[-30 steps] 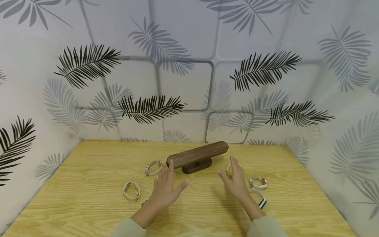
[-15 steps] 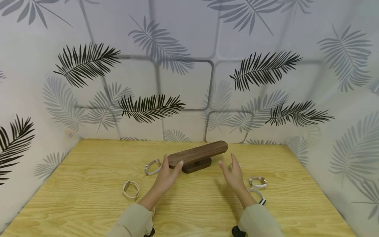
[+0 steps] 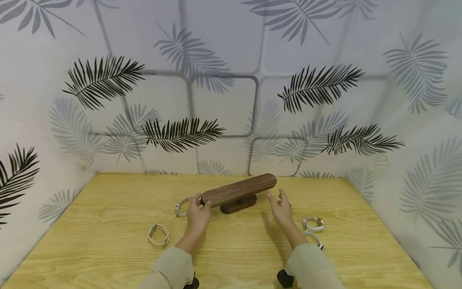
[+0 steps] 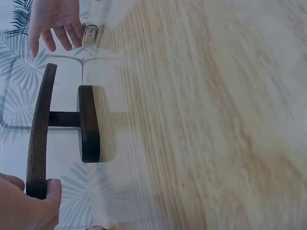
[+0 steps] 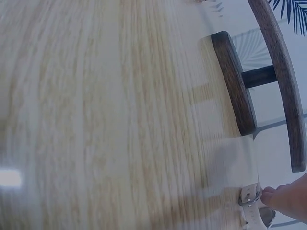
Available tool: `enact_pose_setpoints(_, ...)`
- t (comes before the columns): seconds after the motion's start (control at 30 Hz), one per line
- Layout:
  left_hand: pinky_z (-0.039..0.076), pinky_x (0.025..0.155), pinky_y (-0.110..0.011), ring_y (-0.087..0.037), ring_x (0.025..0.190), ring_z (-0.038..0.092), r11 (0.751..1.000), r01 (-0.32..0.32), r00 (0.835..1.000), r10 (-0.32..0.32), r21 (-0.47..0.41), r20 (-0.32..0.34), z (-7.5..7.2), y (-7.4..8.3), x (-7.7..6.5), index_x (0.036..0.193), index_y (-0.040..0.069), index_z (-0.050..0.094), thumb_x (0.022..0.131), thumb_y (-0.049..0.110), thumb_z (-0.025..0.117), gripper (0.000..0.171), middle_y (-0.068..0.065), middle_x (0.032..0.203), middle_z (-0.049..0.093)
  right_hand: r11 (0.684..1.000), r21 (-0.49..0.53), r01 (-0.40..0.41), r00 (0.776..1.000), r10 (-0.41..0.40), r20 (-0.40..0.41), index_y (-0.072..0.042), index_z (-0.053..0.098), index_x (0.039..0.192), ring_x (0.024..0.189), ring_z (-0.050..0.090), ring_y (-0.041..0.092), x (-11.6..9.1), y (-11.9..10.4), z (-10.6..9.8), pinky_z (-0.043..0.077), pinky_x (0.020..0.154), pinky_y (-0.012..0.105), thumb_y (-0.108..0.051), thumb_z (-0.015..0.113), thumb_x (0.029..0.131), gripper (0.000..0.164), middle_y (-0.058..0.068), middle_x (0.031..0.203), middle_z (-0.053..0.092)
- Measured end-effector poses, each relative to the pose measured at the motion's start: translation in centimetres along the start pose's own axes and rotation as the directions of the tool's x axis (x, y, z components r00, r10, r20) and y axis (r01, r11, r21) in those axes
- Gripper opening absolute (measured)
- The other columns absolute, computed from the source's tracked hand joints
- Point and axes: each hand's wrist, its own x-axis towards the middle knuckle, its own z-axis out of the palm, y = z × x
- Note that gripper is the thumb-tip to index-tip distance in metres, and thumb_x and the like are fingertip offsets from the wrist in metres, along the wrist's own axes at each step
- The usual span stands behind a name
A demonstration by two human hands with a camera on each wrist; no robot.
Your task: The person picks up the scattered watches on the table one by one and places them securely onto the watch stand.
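A dark wooden T-shaped stand [image 3: 240, 189], a long bar on a short post and oblong base, stands upright at the back of the table. My left hand [image 3: 198, 218] pinches the bar's left end between thumb and fingers; the left wrist view shows the bar end [image 4: 37, 184] between them. Just short of the right end, my right hand [image 3: 282, 212] is held with fingers loosely extended, not touching the stand. A light-strapped wristwatch [image 5: 251, 199] lies behind the right hand, mostly hidden in the head view. Another wristwatch [image 3: 178, 209] is beside the left fingers, partly covered.
A pale-strapped watch [image 3: 158, 235] lies on the left of the wooden table [image 3: 108, 257]. On the right are a white-strapped watch [image 3: 313, 224] and another white band [image 3: 315, 239], partly behind my sleeve. A leaf-patterned curtain [image 3: 223, 100] closes off the back and sides.
My left hand has gone from spread fingers beside the stand to pinching the bar's left end. The right hand has shifted slightly left, fingers still loose. The stand looks unmoved.
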Motion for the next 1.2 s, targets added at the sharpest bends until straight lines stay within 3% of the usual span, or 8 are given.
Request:
enact_pose_setpoints(0.17, 0.055, 0.067, -0.029, -0.034, 0.093, 0.059, 0.997, 0.025, 0.999, -0.028, -0.070, -0.039, 0.2, -0.2, 0.3, 0.124, -0.005, 0.046, 0.088, 0.003, 0.052, 0.036, -0.027, 0.112, 0.052, 0.999, 0.020, -0.030, 0.999, 0.030, -0.012, 0.000, 0.008, 0.144, 0.130, 0.021, 0.049, 0.0, -0.4, 0.1, 0.028, 0.104, 0.059, -0.036, 0.039, 0.096, 0.068, 0.030, 0.145, 0.015)
enact_pose_setpoints(0.33, 0.056, 0.076, -0.036, -0.036, 0.094, 0.059, 0.992, 0.046, 0.999, -0.048, -0.120, -0.013, 0.1, -0.4, 0.6, 0.125, -0.005, 0.045, 0.089, 0.000, 0.052, 0.037, -0.028, 0.115, 0.050, 0.999, 0.018, -0.032, 0.999, 0.032, -0.023, 0.000, 0.011, 0.144, 0.131, 0.022, 0.046, 0.2, -0.7, 0.1, 0.028, 0.105, 0.057, -0.030, 0.040, 0.096, 0.064, 0.028, 0.145, 0.017)
enact_pose_setpoints(0.63, 0.055, 0.080, -0.038, -0.028, 0.090, 0.060, 0.991, 0.069, 0.997, -0.064, -0.111, 0.052, -0.5, -0.5, 1.5, 0.129, -0.001, 0.043, 0.090, 0.003, 0.051, 0.039, -0.025, 0.114, 0.051, 0.998, 0.057, -0.036, 0.999, 0.038, -0.033, 0.000, 0.012, 0.144, 0.129, 0.030, 0.041, 0.5, -0.7, -0.3, 0.037, 0.101, 0.052, -0.028, 0.042, 0.096, 0.063, 0.026, 0.145, 0.020)
enact_pose_setpoints(0.93, 0.056, 0.070, -0.035, -0.030, 0.082, 0.062, 0.995, 0.053, 0.992, -0.042, -0.083, 0.121, -1.4, -0.3, 2.8, 0.127, -0.004, 0.045, 0.090, 0.001, 0.052, 0.038, -0.028, 0.110, 0.052, 0.987, 0.152, -0.049, 0.997, 0.057, -0.051, 0.003, 0.017, 0.142, 0.127, 0.035, 0.038, 0.6, -0.8, -0.7, 0.036, 0.105, 0.045, -0.020, 0.045, 0.095, 0.059, 0.024, 0.141, 0.029)
enact_pose_setpoints(1.07, 0.057, 0.071, -0.035, -0.024, 0.076, 0.062, 0.996, 0.064, 0.990, -0.055, -0.065, 0.133, -1.6, -0.1, 3.0, 0.127, -0.003, 0.045, 0.089, 0.001, 0.053, 0.039, -0.028, 0.113, 0.052, 0.983, 0.177, -0.045, 0.990, 0.068, -0.122, 0.004, 0.026, 0.139, 0.115, 0.048, 0.037, 0.5, -1.0, -0.6, 0.049, 0.088, 0.028, -0.014, 0.047, 0.094, 0.053, 0.026, 0.132, 0.040)
enact_pose_setpoints(1.2, 0.056, 0.071, -0.036, -0.020, 0.071, 0.062, 0.996, 0.072, 0.988, -0.063, -0.059, 0.141, -1.6, 0.0, 3.3, 0.127, -0.002, 0.046, 0.089, 0.002, 0.053, 0.039, -0.027, 0.113, 0.053, 0.977, 0.211, -0.029, 0.978, 0.071, -0.195, 0.006, 0.035, 0.135, 0.091, 0.060, 0.026, 0.4, -1.0, -0.5, 0.051, 0.067, 0.015, -0.008, 0.049, 0.092, 0.047, 0.029, 0.122, 0.047)
